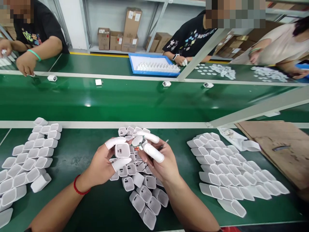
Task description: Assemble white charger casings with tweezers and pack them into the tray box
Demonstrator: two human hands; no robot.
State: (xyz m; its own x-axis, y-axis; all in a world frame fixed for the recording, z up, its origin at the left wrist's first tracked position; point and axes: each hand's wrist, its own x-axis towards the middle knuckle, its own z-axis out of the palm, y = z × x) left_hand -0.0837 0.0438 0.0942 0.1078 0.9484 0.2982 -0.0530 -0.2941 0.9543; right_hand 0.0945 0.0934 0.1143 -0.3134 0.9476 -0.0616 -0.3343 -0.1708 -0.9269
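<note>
My left hand, with white finger covers and a red cord at the wrist, pinches a small white plastic charger housing, its hollow end facing me. Between the covered fingers of my right hand is a small circuit board with a pale face, green edges and an orange part. It is close beside the housing; whether they touch I cannot tell. A thin dark tip pokes out behind the right fingers, its kind unclear. Below both hands stands a cluster of similar white housings, several with a small slot inside.
Rows of white housings stand at left and right. A cardboard sheet and a white bag lie far right. Beyond a metal rail, a green conveyor carries several white chargers. Co-workers sit opposite, near a blue tray.
</note>
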